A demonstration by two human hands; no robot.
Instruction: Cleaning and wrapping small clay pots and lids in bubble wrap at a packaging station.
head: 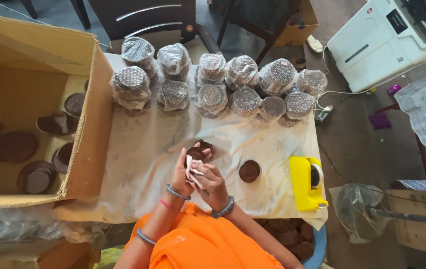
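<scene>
My left hand [182, 174] holds a small dark brown round dish [196, 153] over the cloth-covered table [143, 149]. My right hand [212, 183] presses a white cloth [191, 169] against that dish. Just behind them lies another brown dish [208, 147], and a third one [249, 171] sits to the right. Both wrists wear bangles, and an orange garment covers my lap below.
Several bubble-wrapped stacks [213, 82] line the table's far edge. An open cardboard box [91, 129] with brown dishes stands at the left. A yellow tape dispenser [306, 183] lies at the right edge. A blue tub [317, 244] of dishes sits under the table. A white machine [387, 40] stands far right.
</scene>
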